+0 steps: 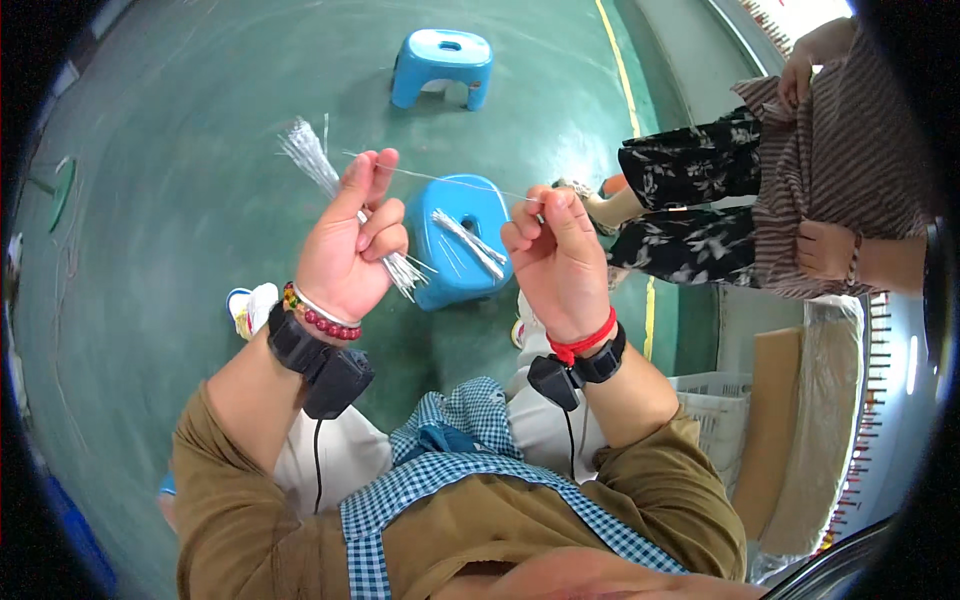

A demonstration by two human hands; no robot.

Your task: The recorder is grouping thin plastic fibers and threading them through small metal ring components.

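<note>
My left hand (350, 230) is closed round a bundle of thin silvery wires (312, 155), which fans out above the fist and pokes out below it. Between its thumb and forefinger it also pinches one end of a single thin wire (440, 178). That wire runs slightly bowed across to my right hand (560, 245), whose thumb and fingertips pinch the other end. Below and between the hands stands a blue plastic stool (440, 290). On its seat lies a second wire bundle (468, 243), with a few loose wires (450, 258) beside it.
Another blue stool (443, 50) stands farther off on the green floor. At the right is a person in a striped top (850, 160) and dark floral trousers. Near my right elbow are a white plastic crate (712, 390) and a cardboard sheet (770, 410).
</note>
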